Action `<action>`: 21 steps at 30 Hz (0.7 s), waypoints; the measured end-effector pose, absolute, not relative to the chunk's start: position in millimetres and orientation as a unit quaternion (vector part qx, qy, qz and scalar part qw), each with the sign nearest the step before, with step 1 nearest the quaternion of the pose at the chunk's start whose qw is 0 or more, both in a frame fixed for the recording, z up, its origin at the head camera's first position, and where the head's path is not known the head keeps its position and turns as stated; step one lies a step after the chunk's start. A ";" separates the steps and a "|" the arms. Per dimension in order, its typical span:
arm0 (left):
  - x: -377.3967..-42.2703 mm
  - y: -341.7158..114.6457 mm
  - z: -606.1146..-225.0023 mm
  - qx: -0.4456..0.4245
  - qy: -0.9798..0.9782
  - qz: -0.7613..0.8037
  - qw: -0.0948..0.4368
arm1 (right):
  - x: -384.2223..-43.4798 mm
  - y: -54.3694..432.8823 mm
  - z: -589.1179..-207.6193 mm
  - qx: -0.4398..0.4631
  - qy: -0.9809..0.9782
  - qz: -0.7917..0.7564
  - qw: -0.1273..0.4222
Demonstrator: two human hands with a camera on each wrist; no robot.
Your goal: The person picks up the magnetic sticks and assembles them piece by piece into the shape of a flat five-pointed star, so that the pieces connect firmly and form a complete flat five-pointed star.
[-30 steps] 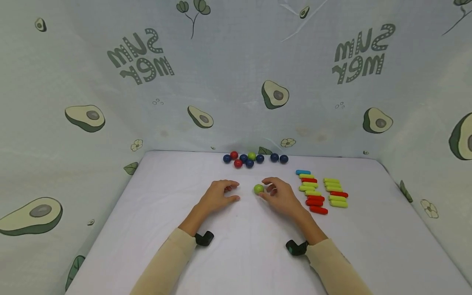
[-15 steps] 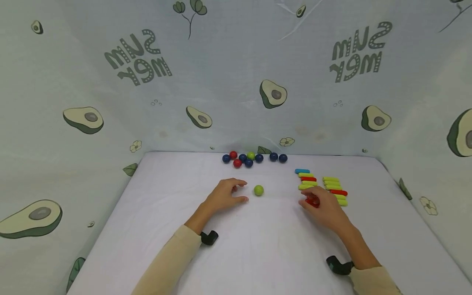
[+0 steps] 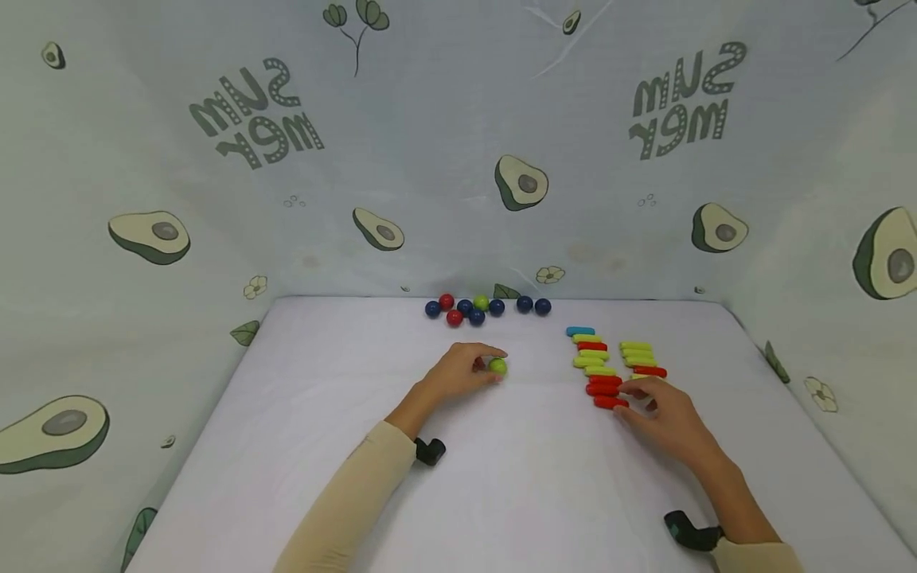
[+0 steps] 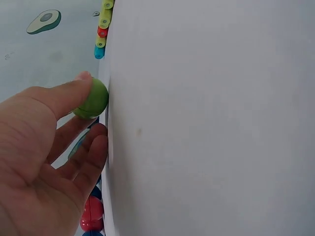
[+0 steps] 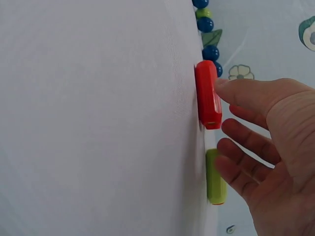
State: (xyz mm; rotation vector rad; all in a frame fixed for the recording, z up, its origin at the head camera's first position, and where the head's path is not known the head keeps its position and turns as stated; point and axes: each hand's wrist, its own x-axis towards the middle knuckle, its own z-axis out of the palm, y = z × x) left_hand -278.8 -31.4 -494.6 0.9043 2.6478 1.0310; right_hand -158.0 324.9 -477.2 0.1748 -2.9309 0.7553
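In the head view my left hand [image 3: 462, 372] pinches a shiny green ball [image 3: 497, 366] between thumb and fingers over the middle of the table. The left wrist view shows the thumb lying across that green ball [image 4: 94, 101], with the other fingers loosely bent. My right hand [image 3: 668, 414] is at the near end of the left column of short coloured sticks, its thumb and index spread apart. Its thumb tip is right at the end of the nearest red stick [image 3: 609, 402]. In the right wrist view this red stick [image 5: 207, 96] has flat sides, and the remaining fingers are relaxed.
Red, green and dark blue balls [image 3: 476, 317] lie at the table's back edge. The left column has a blue stick [image 3: 580, 331] at its far end. A second column of yellow-green sticks [image 3: 636, 355] with one red stick stands right of it, partly behind my right hand.
My left hand has moved right and taken hold of the green ball. My right hand left the ball, went right to the red sticks, then drew back to their right ends with fingers spread.
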 end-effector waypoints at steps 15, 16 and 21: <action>-254.1 -85.1 -485.0 0.264 0.880 0.382 0.102 | -163.6 322.6 -482.4 0.069 -0.966 0.250 0.022; -251.5 -88.9 -484.7 0.261 0.879 0.386 0.105 | -164.0 322.0 -482.8 0.072 -0.965 0.250 0.022; -240.2 -102.1 -486.5 0.253 0.880 0.390 0.099 | -166.8 316.8 -486.2 0.092 -0.967 0.238 0.024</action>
